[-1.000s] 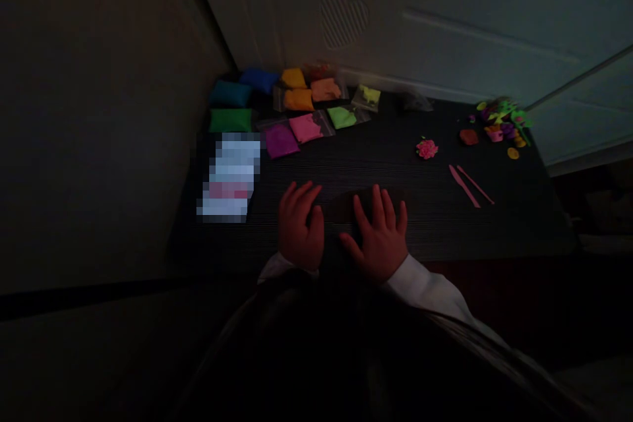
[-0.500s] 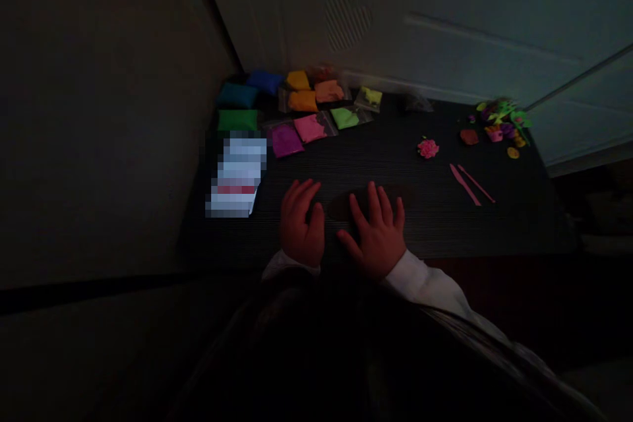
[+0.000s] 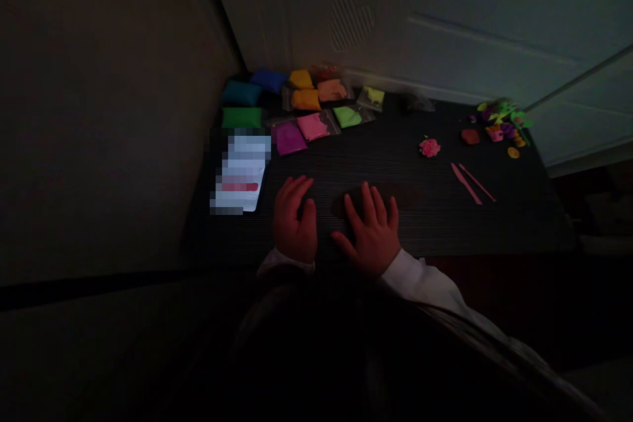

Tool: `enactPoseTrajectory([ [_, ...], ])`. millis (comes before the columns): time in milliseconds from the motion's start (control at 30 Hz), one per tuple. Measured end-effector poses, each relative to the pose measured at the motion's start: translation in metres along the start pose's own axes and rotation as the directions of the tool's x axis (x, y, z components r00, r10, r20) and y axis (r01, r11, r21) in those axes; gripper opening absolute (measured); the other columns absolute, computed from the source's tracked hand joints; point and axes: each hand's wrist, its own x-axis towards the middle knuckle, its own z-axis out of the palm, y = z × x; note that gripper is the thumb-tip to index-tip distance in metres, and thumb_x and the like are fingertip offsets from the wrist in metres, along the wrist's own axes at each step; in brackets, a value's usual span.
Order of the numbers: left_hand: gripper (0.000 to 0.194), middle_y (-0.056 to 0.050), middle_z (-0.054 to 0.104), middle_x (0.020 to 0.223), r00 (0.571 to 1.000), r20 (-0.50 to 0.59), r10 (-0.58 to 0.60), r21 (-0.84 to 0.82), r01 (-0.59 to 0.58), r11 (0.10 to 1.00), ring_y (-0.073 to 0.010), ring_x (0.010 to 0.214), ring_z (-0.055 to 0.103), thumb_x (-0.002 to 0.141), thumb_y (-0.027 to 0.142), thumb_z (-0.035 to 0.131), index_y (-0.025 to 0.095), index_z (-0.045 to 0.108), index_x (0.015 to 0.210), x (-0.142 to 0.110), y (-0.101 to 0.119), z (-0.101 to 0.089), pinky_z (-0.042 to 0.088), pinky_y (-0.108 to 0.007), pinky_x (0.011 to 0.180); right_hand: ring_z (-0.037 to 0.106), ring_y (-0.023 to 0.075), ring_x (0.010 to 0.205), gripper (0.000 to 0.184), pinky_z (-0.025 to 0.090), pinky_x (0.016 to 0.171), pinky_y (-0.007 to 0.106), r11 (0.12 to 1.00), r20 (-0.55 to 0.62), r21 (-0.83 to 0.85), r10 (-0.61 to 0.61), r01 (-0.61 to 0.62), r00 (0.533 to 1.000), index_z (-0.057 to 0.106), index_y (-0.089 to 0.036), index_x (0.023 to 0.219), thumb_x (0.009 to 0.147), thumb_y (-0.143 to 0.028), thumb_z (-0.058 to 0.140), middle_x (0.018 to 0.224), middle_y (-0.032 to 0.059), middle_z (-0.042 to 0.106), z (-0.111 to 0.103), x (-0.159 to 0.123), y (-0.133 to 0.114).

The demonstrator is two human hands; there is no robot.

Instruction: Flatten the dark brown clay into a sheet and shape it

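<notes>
In the dim head view my right hand (image 3: 372, 234) lies palm down with its fingers spread, over a dark brownish oval patch (image 3: 410, 195) on the table; I cannot tell whether it is flattened clay or a mark. My left hand (image 3: 295, 221) rests to the left of it on the table (image 3: 425, 231), fingers slightly curved and thumb apart, with nothing visible in it. A glowing phone-like screen (image 3: 241, 175), blurred out, lies left of my left hand. Beyond my right hand sits a pink clay flower (image 3: 430, 147), and farther right lie a pink plastic knife (image 3: 465, 183) and a thin pink stick tool (image 3: 477, 182).
Along the back left lie several clay packets, among them green (image 3: 241, 117), purple (image 3: 291, 137), pink (image 3: 313, 126) and lime (image 3: 348, 116). A red-brown lump (image 3: 469, 136) and a pile of colourful clay pieces (image 3: 504, 120) occupy the back right. A pale panel (image 3: 445, 46) rises behind.
My right hand has slid slightly left across the table, showing more of the brownish patch. My left hand has shifted a little left. The camera view has drifted slightly.
</notes>
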Motion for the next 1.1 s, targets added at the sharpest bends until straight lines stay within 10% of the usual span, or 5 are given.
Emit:
enactPoseTrajectory([
  [1100, 0.030, -0.006, 0.056, 0.116, 1.000, 0.020, 0.000, 0.008, 0.000, 1.000, -0.0170, 0.115, 0.045, 0.080, 0.018, 0.044, 0.017, 0.058, 0.106, -0.0004, -0.0030, -0.0020, 0.035, -0.037, 0.101, 0.015, 0.0287, 0.131, 0.061, 0.005, 0.102, 0.054, 0.998, 0.033, 0.001, -0.058, 0.058, 0.998, 0.036, -0.021, 0.131, 0.081, -0.056, 0.033, 0.144, 0.0144, 0.017, 0.0045, 0.0034, -0.0096],
])
